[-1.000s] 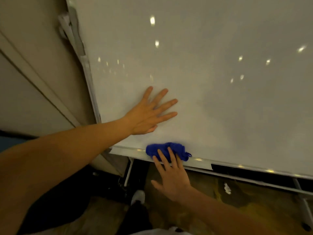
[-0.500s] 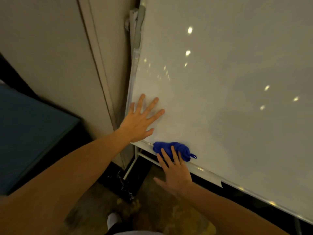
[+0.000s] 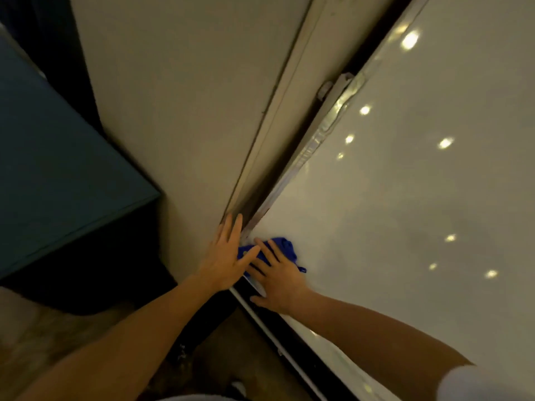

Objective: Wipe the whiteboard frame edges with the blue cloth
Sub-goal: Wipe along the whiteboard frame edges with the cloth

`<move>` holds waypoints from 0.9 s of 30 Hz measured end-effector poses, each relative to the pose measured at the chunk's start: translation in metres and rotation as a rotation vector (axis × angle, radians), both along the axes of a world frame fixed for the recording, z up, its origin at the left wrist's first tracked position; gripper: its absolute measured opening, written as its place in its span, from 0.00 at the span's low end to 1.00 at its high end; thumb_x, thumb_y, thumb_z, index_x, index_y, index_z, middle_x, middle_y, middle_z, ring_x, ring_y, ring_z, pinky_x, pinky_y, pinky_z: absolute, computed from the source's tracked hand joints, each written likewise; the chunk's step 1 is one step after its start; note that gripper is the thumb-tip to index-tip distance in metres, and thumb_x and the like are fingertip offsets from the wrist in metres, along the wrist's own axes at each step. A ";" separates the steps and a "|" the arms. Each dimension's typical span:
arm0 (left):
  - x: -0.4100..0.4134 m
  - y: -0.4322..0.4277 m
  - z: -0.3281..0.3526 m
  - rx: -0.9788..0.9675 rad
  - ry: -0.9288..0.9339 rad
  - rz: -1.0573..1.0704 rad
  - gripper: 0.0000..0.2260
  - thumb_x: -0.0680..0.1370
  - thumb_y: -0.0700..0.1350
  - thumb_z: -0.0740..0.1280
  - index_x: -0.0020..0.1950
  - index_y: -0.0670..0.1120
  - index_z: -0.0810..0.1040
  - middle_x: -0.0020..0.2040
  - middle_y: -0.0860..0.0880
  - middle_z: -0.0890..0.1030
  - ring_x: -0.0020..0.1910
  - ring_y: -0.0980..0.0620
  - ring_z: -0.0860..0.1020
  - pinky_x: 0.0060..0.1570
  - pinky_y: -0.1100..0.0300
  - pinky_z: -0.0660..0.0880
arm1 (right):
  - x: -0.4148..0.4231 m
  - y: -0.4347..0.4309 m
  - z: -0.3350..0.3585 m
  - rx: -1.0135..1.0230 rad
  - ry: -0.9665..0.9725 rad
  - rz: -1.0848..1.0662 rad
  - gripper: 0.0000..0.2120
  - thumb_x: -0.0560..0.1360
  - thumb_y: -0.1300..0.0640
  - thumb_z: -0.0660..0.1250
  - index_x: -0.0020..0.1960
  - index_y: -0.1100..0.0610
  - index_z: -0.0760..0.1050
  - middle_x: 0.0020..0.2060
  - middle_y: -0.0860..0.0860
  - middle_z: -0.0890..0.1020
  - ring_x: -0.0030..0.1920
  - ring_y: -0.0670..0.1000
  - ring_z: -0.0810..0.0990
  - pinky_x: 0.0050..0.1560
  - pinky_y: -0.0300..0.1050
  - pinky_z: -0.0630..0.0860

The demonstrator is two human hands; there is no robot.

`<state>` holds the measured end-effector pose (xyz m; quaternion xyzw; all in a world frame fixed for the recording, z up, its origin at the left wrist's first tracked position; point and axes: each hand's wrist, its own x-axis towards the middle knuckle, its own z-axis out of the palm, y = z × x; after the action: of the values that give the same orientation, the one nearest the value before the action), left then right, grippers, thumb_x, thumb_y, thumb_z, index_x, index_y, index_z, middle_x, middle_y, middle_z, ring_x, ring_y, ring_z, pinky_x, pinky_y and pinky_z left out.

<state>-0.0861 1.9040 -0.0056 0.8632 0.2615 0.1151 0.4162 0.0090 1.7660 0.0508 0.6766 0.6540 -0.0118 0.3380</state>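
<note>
The whiteboard [image 3: 405,198] fills the right of the view, its metal frame edge [image 3: 312,149] running diagonally down to the lower left corner. The blue cloth [image 3: 282,246] is bunched at that corner. My right hand [image 3: 278,274] lies flat on top of the cloth, fingers spread, pressing it against the board. My left hand [image 3: 224,256] rests open beside the corner, its fingers along the frame's outer side and its thumb touching the cloth. Most of the cloth is hidden under my hands.
A beige wall [image 3: 173,96] with a vertical trim strip [image 3: 278,117] stands just left of the board. A dark teal cabinet [image 3: 58,154] sits at the left. The board's bottom rail [image 3: 289,354] and dark floor lie below.
The cloth and my right hand slid left along the bottom edge into the corner. My left hand moved off the board face to the frame's outer side. The camera swung left.
</note>
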 end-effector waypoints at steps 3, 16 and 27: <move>0.002 -0.029 -0.010 -0.309 -0.109 0.221 0.45 0.68 0.79 0.47 0.78 0.57 0.38 0.81 0.52 0.41 0.79 0.47 0.49 0.76 0.43 0.56 | 0.018 0.023 0.007 -0.012 -0.109 0.112 0.37 0.77 0.30 0.43 0.80 0.49 0.47 0.80 0.52 0.45 0.75 0.63 0.30 0.67 0.63 0.21; 0.012 -0.084 -0.028 -0.666 -0.276 0.696 0.37 0.76 0.68 0.54 0.79 0.48 0.55 0.77 0.45 0.63 0.75 0.47 0.63 0.74 0.49 0.62 | 0.038 0.014 0.013 -0.034 0.019 0.428 0.37 0.78 0.32 0.43 0.79 0.54 0.51 0.79 0.57 0.48 0.77 0.61 0.36 0.75 0.62 0.36; 0.026 -0.051 -0.031 -0.776 -0.039 0.634 0.08 0.72 0.40 0.73 0.49 0.41 0.79 0.50 0.40 0.83 0.51 0.43 0.81 0.56 0.46 0.79 | 0.025 0.015 0.020 0.072 0.028 0.262 0.22 0.71 0.47 0.72 0.61 0.54 0.73 0.55 0.57 0.77 0.56 0.59 0.69 0.56 0.55 0.66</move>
<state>-0.0605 1.8529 -0.0366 0.5205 0.5268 0.1464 0.6558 0.0340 1.7814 0.0705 0.5969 0.7414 0.0466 0.3031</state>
